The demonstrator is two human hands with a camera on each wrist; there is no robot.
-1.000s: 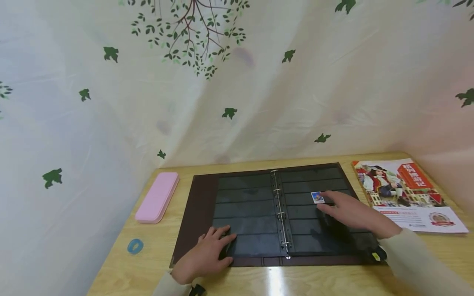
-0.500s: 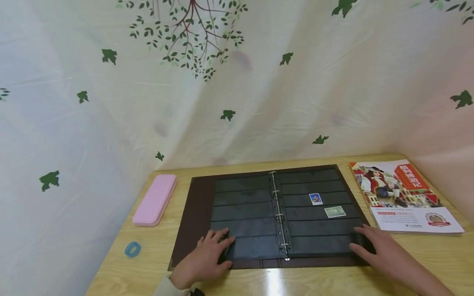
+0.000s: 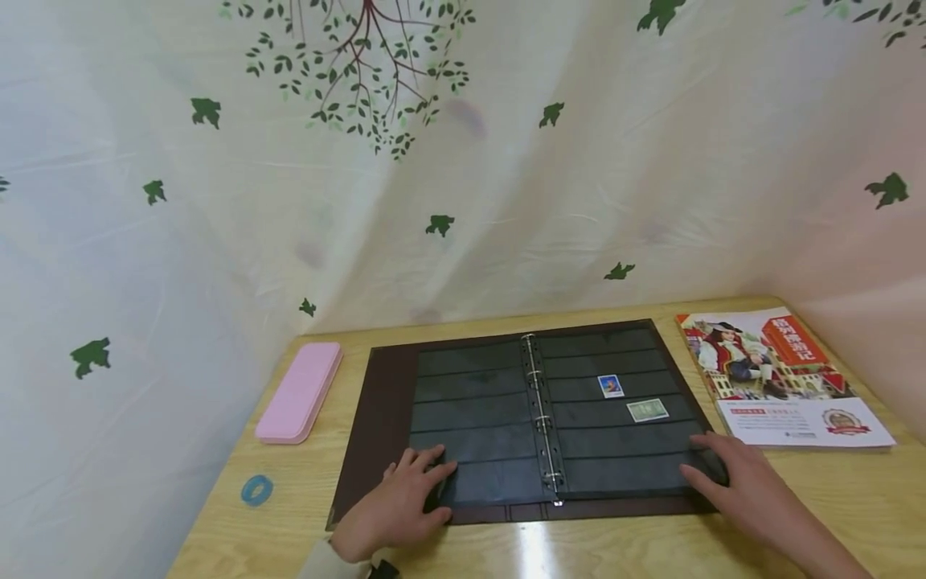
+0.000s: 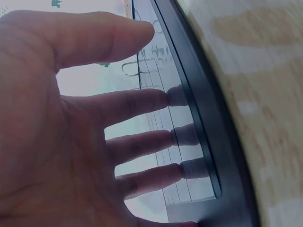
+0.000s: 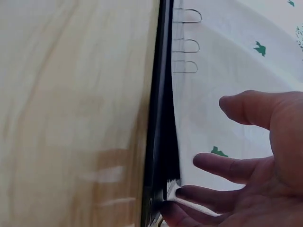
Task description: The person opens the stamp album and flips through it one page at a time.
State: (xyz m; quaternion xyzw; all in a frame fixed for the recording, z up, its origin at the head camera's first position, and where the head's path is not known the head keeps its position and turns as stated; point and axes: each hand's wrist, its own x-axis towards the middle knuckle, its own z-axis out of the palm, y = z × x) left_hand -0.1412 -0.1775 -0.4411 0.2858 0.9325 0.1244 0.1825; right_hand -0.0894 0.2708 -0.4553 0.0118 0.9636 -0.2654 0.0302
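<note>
A ring-bound stamp album [image 3: 391,394] lies open on the table, its black pages crossed by horizontal pocket strips. On the right page are a small blue stamp [image 3: 611,386] with a colourful figure and, lower to its right, a green stamp [image 3: 647,410]. My left hand [image 3: 405,503] rests at the album's lower left; in the left wrist view its spread fingertips [image 4: 156,99] touch the glossy page. At the lower right corner is my right hand [image 3: 745,486], fingers extended and holding nothing visible. In the right wrist view, its lower fingertips are close to the album's edge; contact is unclear.
A pink case [image 3: 300,394] lies left of the album, with a blue ring [image 3: 256,490] nearer the front. To the right is an illustrated magazine [image 3: 803,422]. A pale curtain [image 3: 463,161] with leaf prints hangs behind the table [image 3: 499,551].
My right hand has moved from beside the blue stamp to the album's lower right corner. The green stamp has come into sight. My left hand stays in place.
</note>
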